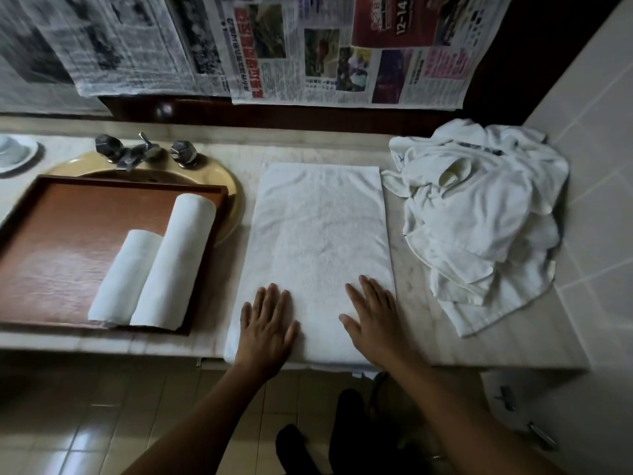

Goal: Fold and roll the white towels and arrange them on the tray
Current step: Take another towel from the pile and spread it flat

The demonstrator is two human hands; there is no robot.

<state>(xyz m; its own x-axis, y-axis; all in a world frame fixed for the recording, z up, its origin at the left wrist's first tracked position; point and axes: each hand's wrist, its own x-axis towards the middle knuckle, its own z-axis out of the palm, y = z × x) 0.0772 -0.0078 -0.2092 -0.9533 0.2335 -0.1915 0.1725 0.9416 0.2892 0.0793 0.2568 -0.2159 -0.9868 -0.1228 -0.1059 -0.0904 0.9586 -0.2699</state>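
Both hands — left hand [265, 323], right hand [375, 318] — press flat, fingers straight, on the folded towel [318, 234]; uneven rolling could skew the roll.

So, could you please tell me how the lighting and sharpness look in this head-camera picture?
Head view: dim overall, darkest toward the floor; the wide lens bows the front edge of the counter; newspapers at upper left are smeared, the flat towel is fairly crisp; a soft sheen lies on the tray.
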